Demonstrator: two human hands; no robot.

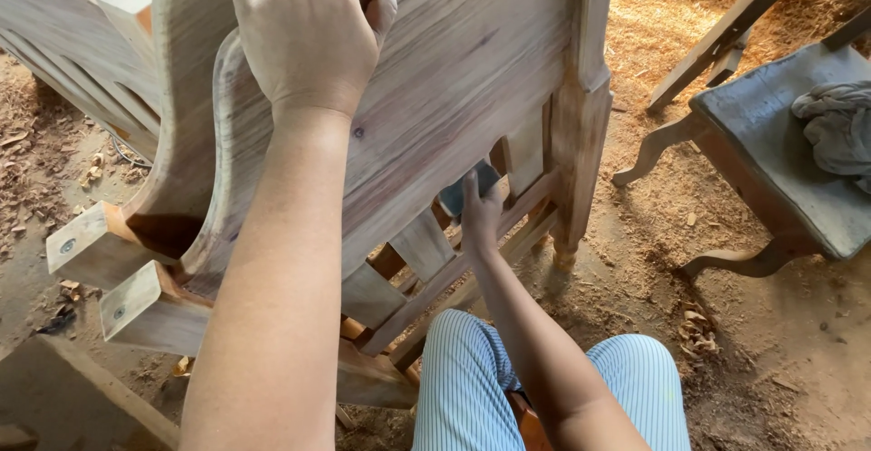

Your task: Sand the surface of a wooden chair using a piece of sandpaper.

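left hand: the left hand (308, 38) curls over the top edge of the wooden headboard (435, 97), fingers hooked over the far side and thumb up on the near face, gripping the curved rail.
right hand: the right hand (481, 215) reaches low between the slats, fingers closed around a small dark blue-grey pad (472, 188) pressed against the wood; what the pad is made of cannot be told.
headboard: a bare, pale unfinished panel with a scalloped upper edge, standing tilted on the dirt floor (771, 369), its turned corner post (576, 142) touching the ground near the middle of the view.
slats: flat vertical slats (422, 247) run between the panel and two lower cross rails, just left of the right hand.
second frame: another curved wooden piece (195, 106) leans behind the headboard at the left, with square block ends (91, 247) showing screw heads.
knees: the person's legs in blue-and-white striped trousers (472, 387) sit at the bottom edge, just under the lower rails.
stool: a low grey stool (780, 161) with curved legs stands well apart at the right edge, a crumpled grey cloth (839, 124) lying on its seat.
floor: sawdust and wood shavings (653, 15) spread across the ground, thickest toward the upper right corner.
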